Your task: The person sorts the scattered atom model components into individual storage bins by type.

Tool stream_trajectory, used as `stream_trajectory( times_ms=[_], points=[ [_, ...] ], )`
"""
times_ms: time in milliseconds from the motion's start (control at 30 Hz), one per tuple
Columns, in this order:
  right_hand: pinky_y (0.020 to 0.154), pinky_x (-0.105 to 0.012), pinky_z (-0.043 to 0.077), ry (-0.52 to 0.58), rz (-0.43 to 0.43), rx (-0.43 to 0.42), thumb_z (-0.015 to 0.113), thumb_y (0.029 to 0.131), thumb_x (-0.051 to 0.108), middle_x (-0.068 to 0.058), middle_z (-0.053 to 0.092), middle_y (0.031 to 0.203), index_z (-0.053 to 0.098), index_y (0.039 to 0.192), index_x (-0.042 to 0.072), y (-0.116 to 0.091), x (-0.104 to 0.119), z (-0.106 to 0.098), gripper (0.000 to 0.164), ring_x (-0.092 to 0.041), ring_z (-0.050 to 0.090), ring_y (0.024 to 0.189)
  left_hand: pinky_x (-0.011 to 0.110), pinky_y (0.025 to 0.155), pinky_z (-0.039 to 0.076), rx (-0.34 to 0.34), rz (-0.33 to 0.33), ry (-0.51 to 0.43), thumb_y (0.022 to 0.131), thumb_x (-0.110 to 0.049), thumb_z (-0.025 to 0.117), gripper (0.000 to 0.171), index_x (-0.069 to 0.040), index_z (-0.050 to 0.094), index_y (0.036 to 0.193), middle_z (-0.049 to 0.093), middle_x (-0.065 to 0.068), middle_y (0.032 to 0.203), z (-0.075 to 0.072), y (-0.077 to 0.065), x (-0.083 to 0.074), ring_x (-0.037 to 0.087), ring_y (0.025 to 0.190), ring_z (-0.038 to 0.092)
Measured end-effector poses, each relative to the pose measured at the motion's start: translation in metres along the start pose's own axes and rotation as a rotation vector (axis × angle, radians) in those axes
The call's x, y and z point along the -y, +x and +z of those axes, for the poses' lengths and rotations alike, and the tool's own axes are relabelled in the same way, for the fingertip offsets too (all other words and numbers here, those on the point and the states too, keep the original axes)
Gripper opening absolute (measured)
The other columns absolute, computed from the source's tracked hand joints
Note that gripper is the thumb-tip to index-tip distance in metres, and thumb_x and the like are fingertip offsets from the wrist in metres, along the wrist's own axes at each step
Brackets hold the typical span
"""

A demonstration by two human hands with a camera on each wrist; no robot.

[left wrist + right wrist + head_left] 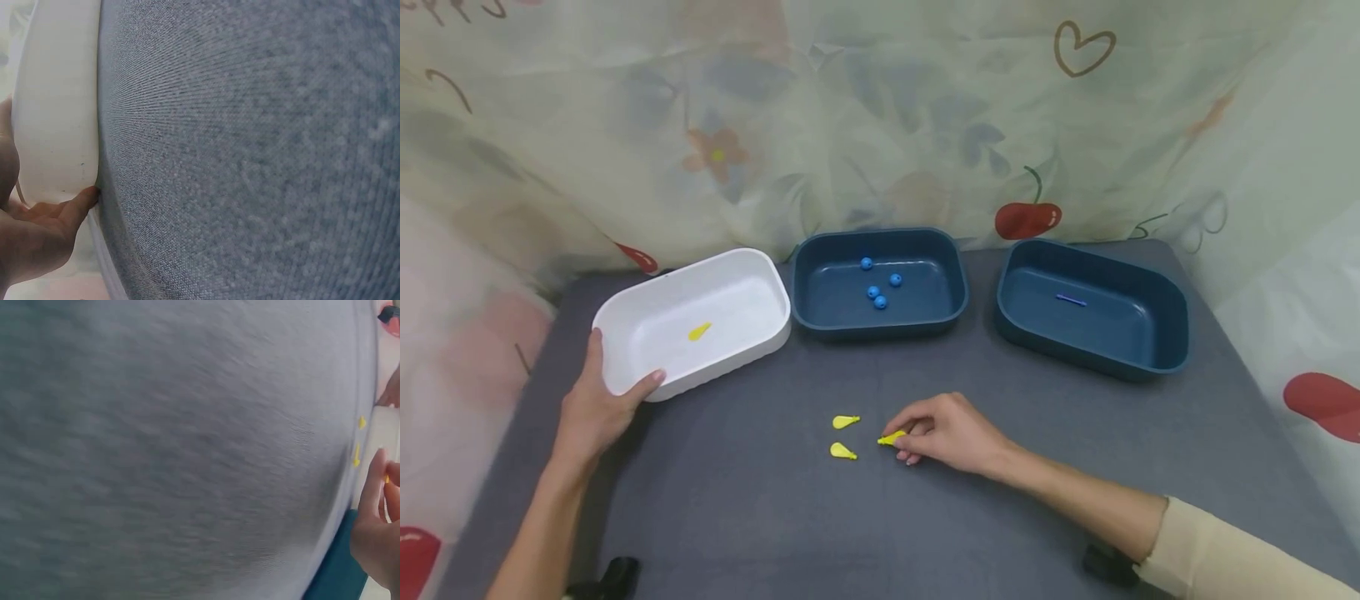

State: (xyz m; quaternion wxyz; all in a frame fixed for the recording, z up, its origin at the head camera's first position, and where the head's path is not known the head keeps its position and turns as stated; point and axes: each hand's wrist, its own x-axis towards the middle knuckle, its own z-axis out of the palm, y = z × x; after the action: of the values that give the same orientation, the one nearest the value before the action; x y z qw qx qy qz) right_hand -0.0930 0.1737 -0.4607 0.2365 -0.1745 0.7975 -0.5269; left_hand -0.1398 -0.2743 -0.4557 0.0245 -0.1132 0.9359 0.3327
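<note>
My left hand grips the near left corner of a white plastic tray, its thumb over the rim. In the left wrist view, fingers bend around the tray's end, close to the cloth. One small yellow teardrop-shaped piece lies inside this tray. Over the middle of the table, my right hand pinches a similar yellow piece between thumb and fingers. Just left of it, two more lie on the cloth: an upper yellow piece and a lower yellow piece.
A dark blue tray at the back middle holds several blue beads. Another dark blue tray, at the back right, contains a thin blue-purple stick. Grey cloth covers the table, and a patterned curtain hangs behind.
</note>
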Motion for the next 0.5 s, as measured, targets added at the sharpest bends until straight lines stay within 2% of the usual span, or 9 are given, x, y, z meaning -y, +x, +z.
stream_trajectory(
  times_ms=[100,267,500],
  points=[
    [0.068,-0.027,0.057,-0.013,0.004,0.013,0.078,0.086,0.009,0.004,0.075,0.089,0.077,0.107,0.013,0.007,0.008,-0.001,0.021,-0.014,0.071,0.073,0.067,0.109,0.019,-0.005,0.001,0.003,0.092,-0.047,0.067,0.108,-0.013,-0.011,0.158,0.009,0.033,0.157,0.0,0.0,0.0,0.059,0.139,0.019],
    [0.06,-0.024,0.05,-0.083,-0.008,0.033,0.081,0.084,0.016,0.012,0.073,0.086,0.077,0.108,0.019,0.019,0.021,0.001,0.025,-0.01,0.067,0.073,0.067,0.109,0.019,-0.011,0.003,-0.001,0.092,-0.046,0.068,0.108,-0.013,-0.011,0.158,0.01,0.034,0.157,0.0,-0.001,0.0,0.06,0.138,0.019],
    [0.068,-0.027,0.056,-0.024,-0.053,0.061,0.081,0.084,0.013,0.011,0.074,0.083,0.077,0.108,0.011,0.034,0.036,0.011,0.024,-0.011,0.071,0.074,0.067,0.11,0.019,0.0,0.005,0.006,0.093,-0.048,0.066,0.108,-0.013,-0.012,0.158,0.008,0.034,0.157,0.001,0.0,0.001,0.06,0.139,0.018]
  ],
)
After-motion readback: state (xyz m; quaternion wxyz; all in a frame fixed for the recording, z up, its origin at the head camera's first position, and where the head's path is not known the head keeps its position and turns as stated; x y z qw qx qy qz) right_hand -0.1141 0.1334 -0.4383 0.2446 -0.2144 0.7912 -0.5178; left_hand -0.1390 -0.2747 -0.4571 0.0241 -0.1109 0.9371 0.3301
